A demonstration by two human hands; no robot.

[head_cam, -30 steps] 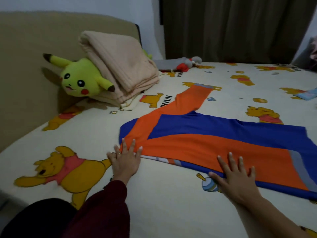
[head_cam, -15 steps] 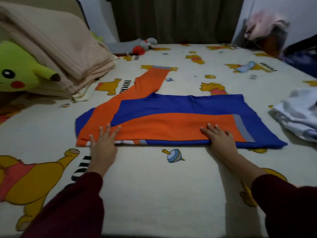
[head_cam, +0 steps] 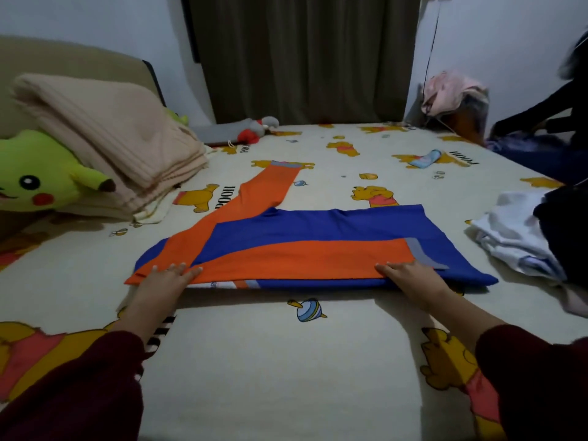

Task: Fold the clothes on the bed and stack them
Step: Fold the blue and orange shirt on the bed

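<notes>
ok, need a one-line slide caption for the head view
Both hands, left hand and right hand, press the near edge of an orange-and-blue shirt on a cartoon-print bed sheet.

Since a second ago the left hand has turned its fingers inward across the orange and blue garment at its near left corner. The right hand has slid toward the grey stripe, apparently pressing the near edge flat.

The bed carries an orange-blue garment, beige blanket, yellow plush and white clothes.
</notes>
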